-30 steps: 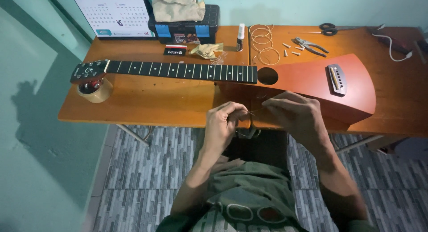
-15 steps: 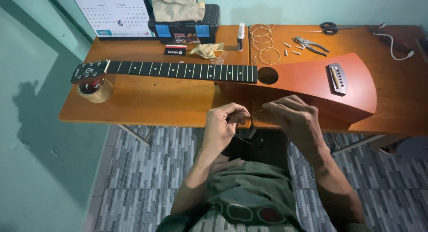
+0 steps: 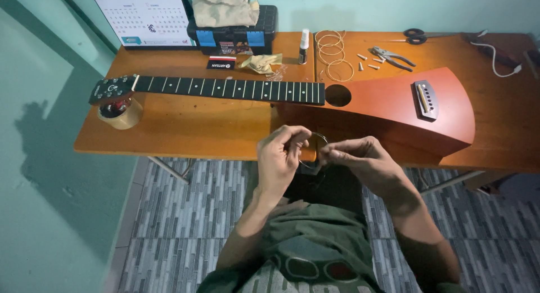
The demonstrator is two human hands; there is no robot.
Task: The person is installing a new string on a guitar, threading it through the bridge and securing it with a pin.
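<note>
My left hand (image 3: 279, 155) and my right hand (image 3: 363, 160) are held together below the table's front edge, both pinching a thin coiled guitar string (image 3: 315, 152) between them. Just beyond them a small red-brown travel guitar (image 3: 388, 104) lies flat on the wooden table (image 3: 191, 121), with no strings on its black fretboard (image 3: 230, 88). Its headstock (image 3: 112, 89) rests on a roll of tape (image 3: 121, 113) at the left.
More coiled strings (image 3: 332, 54), white bridge pins (image 3: 368, 61), pliers (image 3: 394, 56), scissors (image 3: 427, 37), a small bottle (image 3: 304, 45), a cloth (image 3: 264, 62), a black toolbox (image 3: 233, 31), a calendar (image 3: 146, 14) and a white cable (image 3: 500, 59) lie along the table's back.
My hands have shifted slightly, the right fingers drawing nearer the left; the coil now shows more plainly between them. The guitar has not moved.
</note>
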